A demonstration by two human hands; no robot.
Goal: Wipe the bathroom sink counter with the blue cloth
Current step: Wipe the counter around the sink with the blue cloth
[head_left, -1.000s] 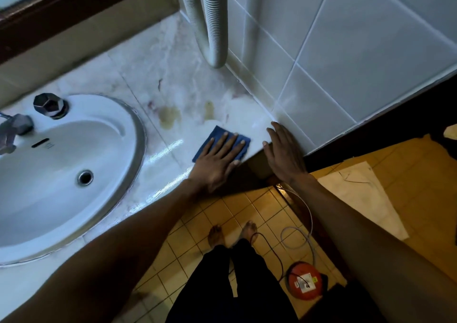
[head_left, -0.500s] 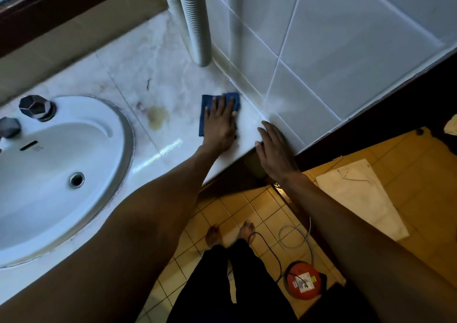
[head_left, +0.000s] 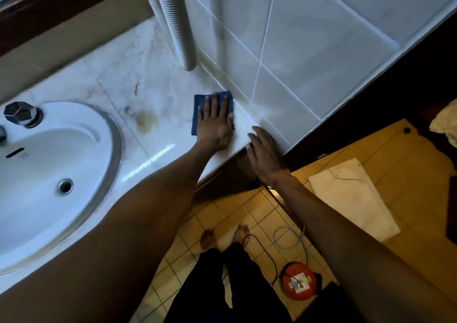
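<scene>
At centre frame, the left hand (head_left: 214,127) lies flat, fingers spread, pressing the folded blue cloth (head_left: 199,109) onto the white marble counter (head_left: 118,75) beside the pale tiled wall (head_left: 309,50). The right hand (head_left: 265,157), open and empty, rests on the counter's front corner, right of the oval white sink (head_left: 49,164).

head cam | looks steeply down | counter (head_left: 158,80) close | floor (head_left: 222,218) below

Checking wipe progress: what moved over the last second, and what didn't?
The left hand slid the blue cloth from the counter's front edge back toward the tiled wall, palm flat on it throughout. It is now close to the wall joint. The right hand stayed braced on the counter corner. The yellowish stain beside the sink is unwiped.
</scene>
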